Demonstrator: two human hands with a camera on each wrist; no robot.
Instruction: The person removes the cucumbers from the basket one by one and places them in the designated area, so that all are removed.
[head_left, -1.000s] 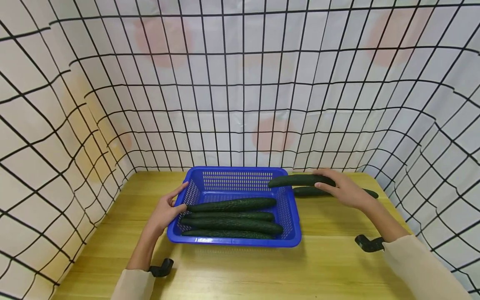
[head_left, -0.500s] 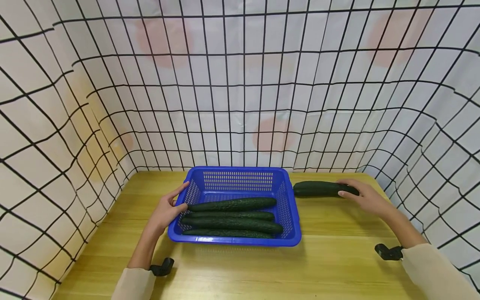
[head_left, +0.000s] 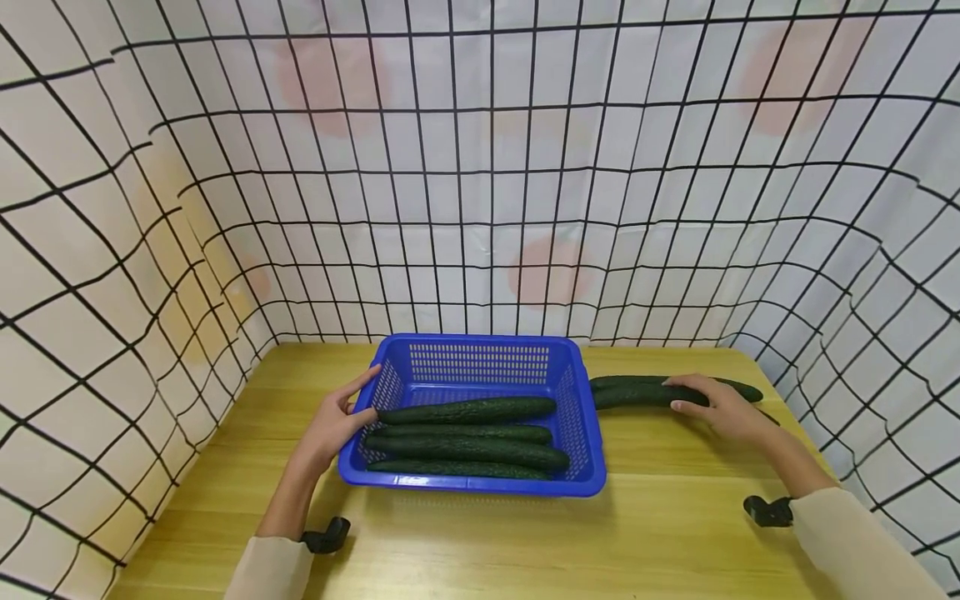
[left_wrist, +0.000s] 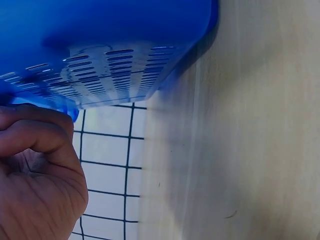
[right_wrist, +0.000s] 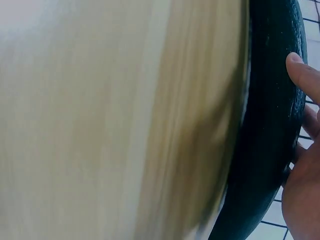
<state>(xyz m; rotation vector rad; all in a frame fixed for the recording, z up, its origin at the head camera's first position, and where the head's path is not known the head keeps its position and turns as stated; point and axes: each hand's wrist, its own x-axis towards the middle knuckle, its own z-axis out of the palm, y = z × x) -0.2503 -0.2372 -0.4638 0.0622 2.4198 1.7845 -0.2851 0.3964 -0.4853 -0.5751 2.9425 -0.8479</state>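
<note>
My left hand (head_left: 330,423) grips the left rim of a blue plastic basket (head_left: 472,482), its thumb over the edge. In the left wrist view, its curled fingers (left_wrist: 37,135) are beside the slotted wall. Inside the basket, several dark green cucumbers (head_left: 472,410) lie side by side, mostly toward the front. Right of the basket, my right hand (head_left: 720,408) holds another cucumber (head_left: 630,396) low along the table, thumb on the near side. A further cucumber (head_left: 741,389) lies just behind it, partly covered. The right wrist view shows the held cucumber (right_wrist: 270,110) close up.
Black wire grid (head_left: 487,192) backed by white sheeting stands behind the wooden table (head_left: 480,550) and along both sides. Black wrist mounts (head_left: 768,511) stick out from both sleeves. The basket's right wall is close to the cucumbers' left ends.
My right hand has carried its cucumber from above the basket's right rim rightward and down, then toward me, in front of the other cucumber. My left hand has stayed on the rim.
</note>
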